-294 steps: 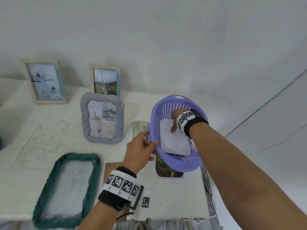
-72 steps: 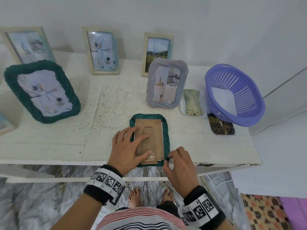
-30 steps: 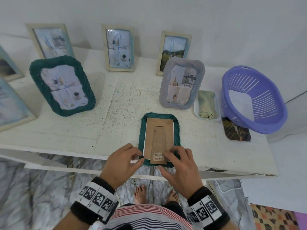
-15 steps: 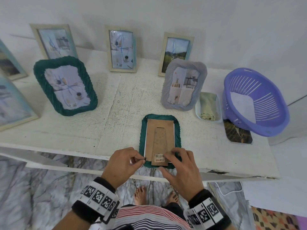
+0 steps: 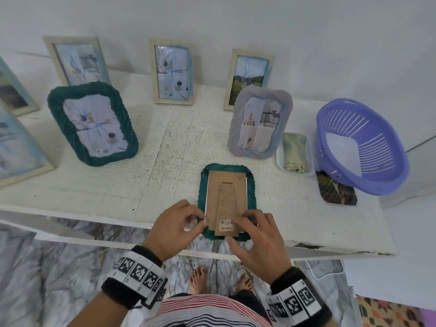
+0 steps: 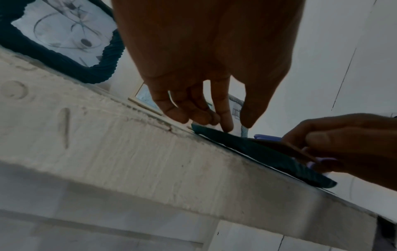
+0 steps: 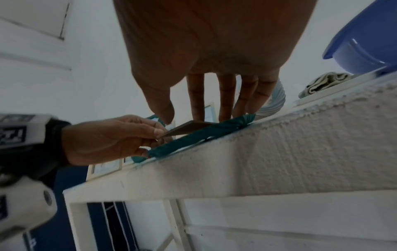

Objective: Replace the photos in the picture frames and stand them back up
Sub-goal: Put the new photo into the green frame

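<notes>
A small green frame [image 5: 251, 185] lies face down at the table's near edge, its brown backing board [image 5: 226, 190] facing up. My left hand [image 5: 204, 221] pinches the board's near left corner. In the right wrist view that corner of the backing board [image 7: 189, 126] stands slightly off the green frame [image 7: 193, 137], held by my left hand [image 7: 155, 134]. My right hand [image 5: 238, 228] grips the frame's near right end, fingers on the board and thumb at the near rim. The left wrist view shows the right hand [image 6: 343, 139] on the green frame [image 6: 268, 156].
A large green frame [image 5: 56, 119] and a grey frame [image 5: 238, 114] stand mid-table, with three wooden frames [image 5: 173, 72] behind them. On the right are a purple basket [image 5: 401, 161], a tray [image 5: 280, 161] with a cloth, and a loose dark photo [image 5: 335, 190].
Ten seconds ago both hands were at the purple basket. My left hand lay flat on the backing 2.4 s ago and now pinches its corner. Over the last second little has moved.
</notes>
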A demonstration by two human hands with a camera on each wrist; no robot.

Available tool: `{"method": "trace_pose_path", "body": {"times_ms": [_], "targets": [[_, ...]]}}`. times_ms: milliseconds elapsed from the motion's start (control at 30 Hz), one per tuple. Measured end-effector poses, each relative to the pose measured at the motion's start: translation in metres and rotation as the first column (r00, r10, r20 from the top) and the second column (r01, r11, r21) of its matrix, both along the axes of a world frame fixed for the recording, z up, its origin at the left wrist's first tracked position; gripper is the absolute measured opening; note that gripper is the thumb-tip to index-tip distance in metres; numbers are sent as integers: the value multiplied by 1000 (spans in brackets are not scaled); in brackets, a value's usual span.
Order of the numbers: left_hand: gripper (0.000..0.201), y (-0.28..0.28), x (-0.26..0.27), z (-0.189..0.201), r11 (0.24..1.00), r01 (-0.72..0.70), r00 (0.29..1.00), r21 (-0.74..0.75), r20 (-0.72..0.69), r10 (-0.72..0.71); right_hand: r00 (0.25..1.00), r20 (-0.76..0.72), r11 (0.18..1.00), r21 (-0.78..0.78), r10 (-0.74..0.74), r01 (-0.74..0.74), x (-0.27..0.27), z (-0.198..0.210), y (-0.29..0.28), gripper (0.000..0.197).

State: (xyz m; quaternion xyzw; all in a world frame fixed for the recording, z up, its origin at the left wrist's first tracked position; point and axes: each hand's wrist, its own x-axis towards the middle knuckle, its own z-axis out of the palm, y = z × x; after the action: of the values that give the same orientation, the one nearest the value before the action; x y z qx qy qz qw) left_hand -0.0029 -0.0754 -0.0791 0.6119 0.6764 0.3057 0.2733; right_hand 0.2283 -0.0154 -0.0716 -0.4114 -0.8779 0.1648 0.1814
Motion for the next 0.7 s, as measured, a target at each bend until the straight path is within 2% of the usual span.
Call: {"method": "trace_pose_path", "body": {"times_ms": [100,200,300,367,433,533,700], "targets": [[38,16,-1,3,999,-4,994,48,-106,9,996,-85,998,-50,-41,37,-2,8,15,32],[50,38,2,6,998,57,974,21,-222,-51,981,-121,986,-87,-151,141,-9,14,40,42],[57,55,8,5,992,106,938,-69,-325,-122,979,20,968,-148,-204,205,-15,14,71,51],[58,61,11,5,990,105,911,-91,-390,-133,975,145,965,-176,-170,195,-17,12,86,60],[57,62,12,5,992,91,890,-89,-440,-121,970,198,965,-191,-142,180,-20,9,94,62],[57,63,13,5,993,82,873,-82,-475,-111,976,169,961,-213,-140,175,-22,5,98,58],[53,63,15,3,995,86,877,-58,-470,-103,988,57,920,-361,-141,152,-16,7,103,50]]}}
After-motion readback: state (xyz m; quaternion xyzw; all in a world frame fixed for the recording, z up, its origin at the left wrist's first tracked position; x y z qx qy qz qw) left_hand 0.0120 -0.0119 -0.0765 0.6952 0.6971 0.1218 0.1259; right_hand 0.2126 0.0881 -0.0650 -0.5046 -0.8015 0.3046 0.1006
